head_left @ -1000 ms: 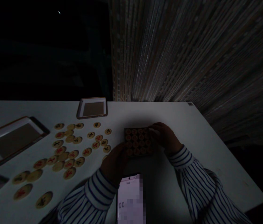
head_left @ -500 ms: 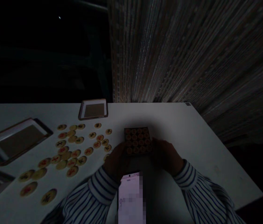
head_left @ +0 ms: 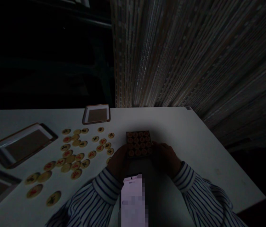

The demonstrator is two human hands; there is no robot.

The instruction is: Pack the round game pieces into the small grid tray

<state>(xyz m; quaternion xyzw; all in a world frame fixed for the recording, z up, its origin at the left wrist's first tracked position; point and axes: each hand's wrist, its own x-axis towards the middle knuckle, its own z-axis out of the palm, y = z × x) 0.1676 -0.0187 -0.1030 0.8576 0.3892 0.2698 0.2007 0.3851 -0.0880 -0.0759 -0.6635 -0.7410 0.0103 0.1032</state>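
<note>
A small dark square box (head_left: 138,157) holds xiangqi pieces (head_left: 136,146) in neat rows, red characters facing up. My left hand (head_left: 118,160) grips its near left side, fingers curled in. At the near right corner, my right hand (head_left: 167,158) holds the box with its fingers bent. Deep shadow hides most of the fingers. Loose round xiangqi pieces (head_left: 76,173) lie scattered to the left, some with red characters, some with black, and some blank side up.
A phone (head_left: 133,201) with a lit screen lies below the box, between my sleeves. Shallow trays stand at the back (head_left: 96,122), left (head_left: 8,165) and near left (head_left: 14,182) of the white table (head_left: 189,142). A striped string curtain (head_left: 147,63) hangs behind.
The view has tilted up and turned left slightly, so the table, trays and loose pieces appear lower and further right. Both hands stay at the box.
</note>
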